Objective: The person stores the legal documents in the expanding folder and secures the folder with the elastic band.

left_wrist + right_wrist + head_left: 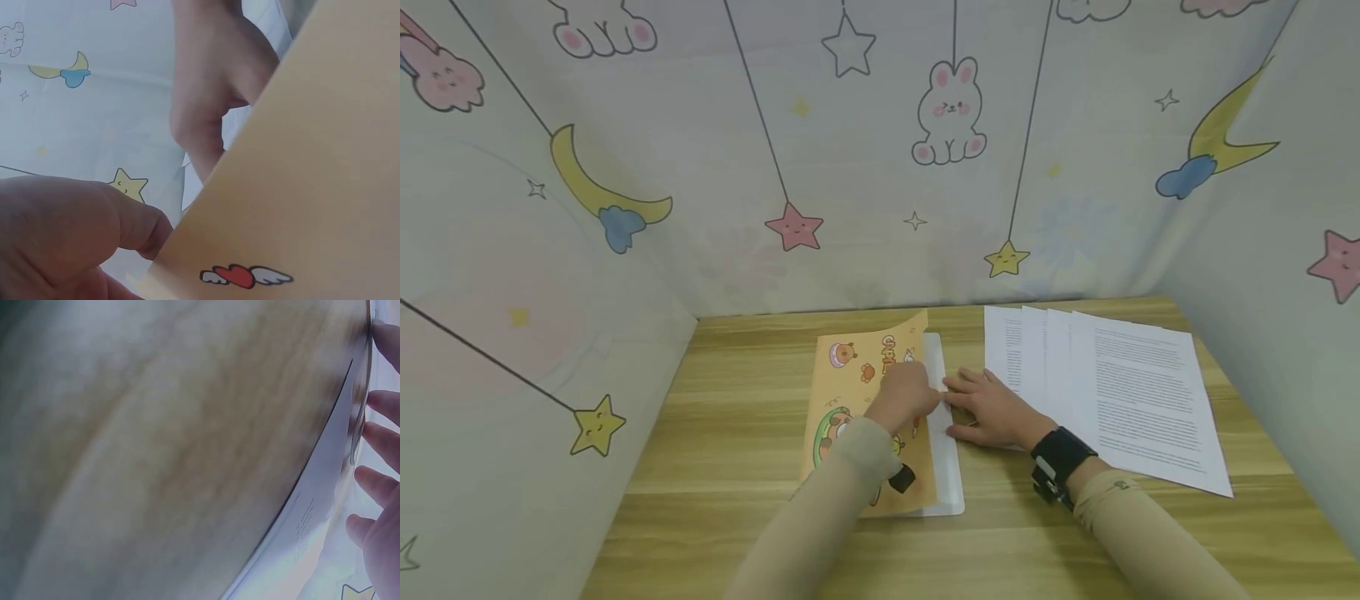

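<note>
Left of the orange, cartoon-printed paper cover (pixel 850 392), a broad lane of yellowish wood-grain tabletop (pixel 737 400) runs to the pale patterned cloth wall (pixel 512 333). Between the 2 beige-sleeved forearms (pixel 808 517), more bare wood gives passage from the front. The bare left hand (pixel 904 393) blocks the cover's right edge; the bare right hand (pixel 992 408) bars the narrow strip beside it. Farther right, at least 4 overlapping white printed sheets (pixel 1142 400) take up the tabletop.

The left fingers (pixel 140 226) curl in a pinch, the right fingers (pixel 378 485) spread apart just beside them.
</note>
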The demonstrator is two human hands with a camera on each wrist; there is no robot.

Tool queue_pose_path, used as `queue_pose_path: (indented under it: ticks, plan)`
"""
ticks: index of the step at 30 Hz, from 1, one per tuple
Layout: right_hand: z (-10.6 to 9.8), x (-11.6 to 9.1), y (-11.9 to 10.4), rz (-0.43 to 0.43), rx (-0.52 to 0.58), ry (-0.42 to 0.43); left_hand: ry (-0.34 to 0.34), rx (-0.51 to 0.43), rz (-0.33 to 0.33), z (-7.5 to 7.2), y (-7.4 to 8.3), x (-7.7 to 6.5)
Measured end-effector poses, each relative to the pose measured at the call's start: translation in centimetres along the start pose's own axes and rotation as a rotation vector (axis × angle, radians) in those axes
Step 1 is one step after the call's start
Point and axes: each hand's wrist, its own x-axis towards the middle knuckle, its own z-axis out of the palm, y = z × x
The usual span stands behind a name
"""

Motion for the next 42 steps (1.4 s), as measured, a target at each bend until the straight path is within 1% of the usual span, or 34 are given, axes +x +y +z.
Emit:
queue_pose_path:
  ticks: [3,5,10,12,15,19,21,23,27,31,37,42]
  plan:
    - [0.1,0.0,0.0,0.006,0.003,-0.008,-0.020,-0.066,-0.004,-0.4,-0.3,-0.1]
    - [0.1,0.0,0.0,0.009,0.003,-0.012,-0.027,-0.082,0.002,-0.6,-0.5,-0.2]
    - [0.1,0.0,0.1,0.007,-0.005,-0.017,-0.089,-0.120,-0.015,-1.5,-1.0,-0.1]
    - [0.1,-0.1,0.1,0.006,-0.012,-0.017,-0.106,-0.156,-0.011,-2.0,-1.3,-0.1]
    - [0.0,-0.1,0.1,0.005,-0.021,-0.018,-0.119,-0.297,-0.027,-2.6,-2.1,-0.4]
    - [-0.1,-0.1,0.1,0.010,-0.019,-0.023,-0.148,-0.534,-0.056,-3.0,-3.5,-0.6]
    - [-0.1,-0.1,0.0,0.013,-0.015,-0.027,-0.171,-0.609,-0.051,-3.1,-4.1,-0.6]
    - [-0.2,-0.1,0.0,0.017,-0.011,-0.034,-0.185,-0.661,-0.039,-3.0,-4.8,-0.5]
    - [-0.3,0.0,-0.2,0.023,-0.006,-0.046,-0.216,-0.739,-0.024,-3.0,-5.7,-0.3]
    - [-0.4,0.1,-0.3,0.024,-0.007,-0.049,-0.234,-0.810,-0.014,-3.1,-6.3,-0.2]
    - [-0.4,0.0,-0.3,0.024,0.005,-0.046,-0.246,-0.861,-0.001,-3.6,-6.9,-0.6]
    - [-0.2,0.0,-0.1,0.034,0.001,-0.061,-0.267,-0.933,0.002,-4.2,-7.5,-0.7]
